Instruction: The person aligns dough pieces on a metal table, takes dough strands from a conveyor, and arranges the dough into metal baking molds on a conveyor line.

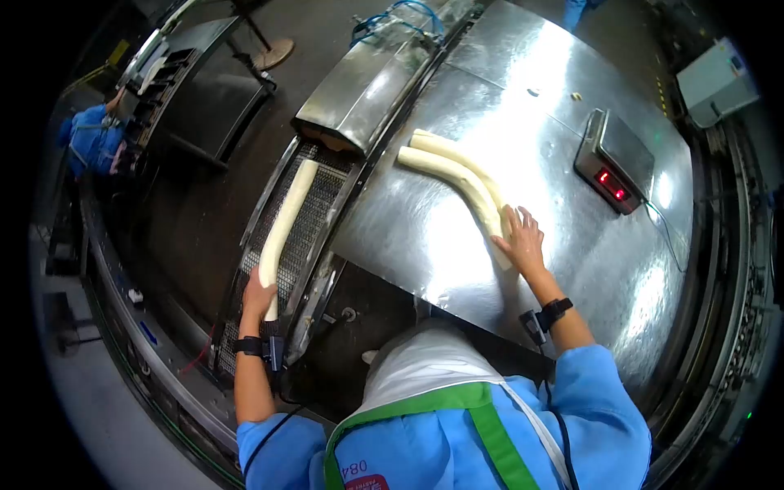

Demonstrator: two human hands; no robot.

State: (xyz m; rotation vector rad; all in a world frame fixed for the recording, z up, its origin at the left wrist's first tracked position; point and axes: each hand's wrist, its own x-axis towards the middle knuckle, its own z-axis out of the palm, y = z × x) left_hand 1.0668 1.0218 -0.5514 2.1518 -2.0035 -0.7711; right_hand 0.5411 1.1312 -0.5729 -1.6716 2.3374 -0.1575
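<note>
A long pale dough roll lies lengthwise on the mesh conveyor at the left. My left hand is wrapped round its near end. Two more long, curved dough rolls lie side by side on the metal table. Over their near ends rests my right hand, its fingers spread and touching the dough. The undersides of both hands are hidden.
A scale with red digits stands on the table's right side, its cable trailing down. Small dough scraps lie beyond it. A metal housing covers the conveyor's far part. Another person in blue is at the far left.
</note>
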